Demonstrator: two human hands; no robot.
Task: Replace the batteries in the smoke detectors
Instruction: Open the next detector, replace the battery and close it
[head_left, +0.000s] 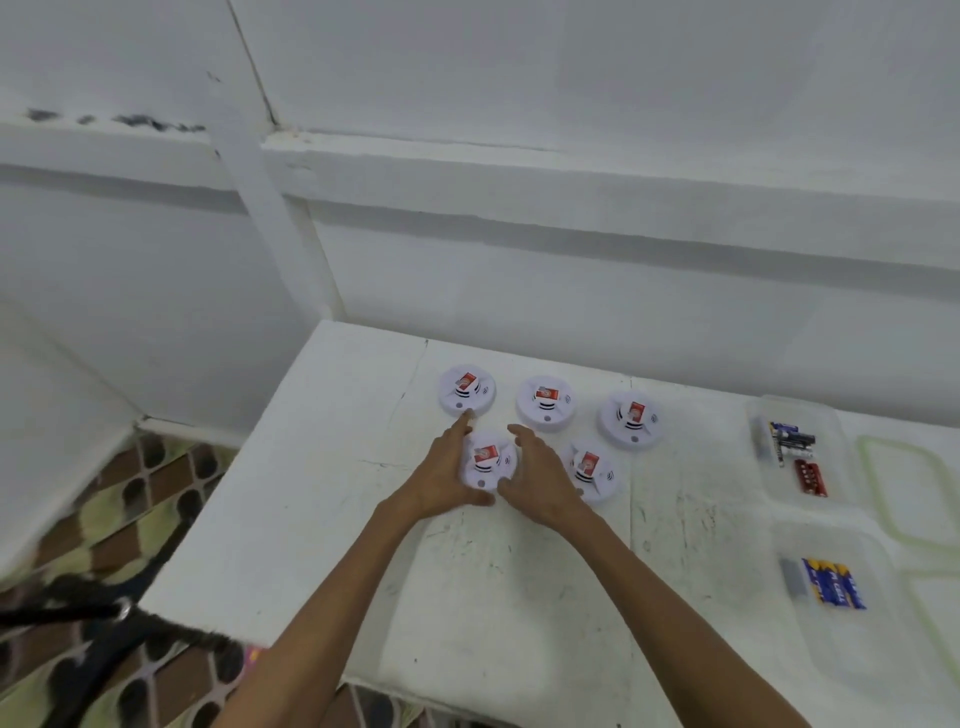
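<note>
Between the two hands, close to the middle of the white surface (322, 519), sits the near left detector (488, 460), a round white smoke detector with a red label on its top. The left hand (441, 478) holds its left edge, fingers stretched along the rim and thumb at the near edge. The right hand (540, 483) is curved round its right edge. Whether the detector is lifted or rests on the surface cannot be told.

Four more detectors of the same kind lie around it. The near right detector (589, 467) is just beside the right hand. The far left detector (466, 389), far middle detector (545, 402) and far right detector (631, 418) form a row behind.

Well apart to the right stand two clear boxes. The far box (821, 415) holds dark batteries (792, 441) and red batteries (810, 479). The near box (831, 535) holds blue and yellow batteries (834, 582). A green-rimmed lid (904, 488) lies right of the far box.
</note>
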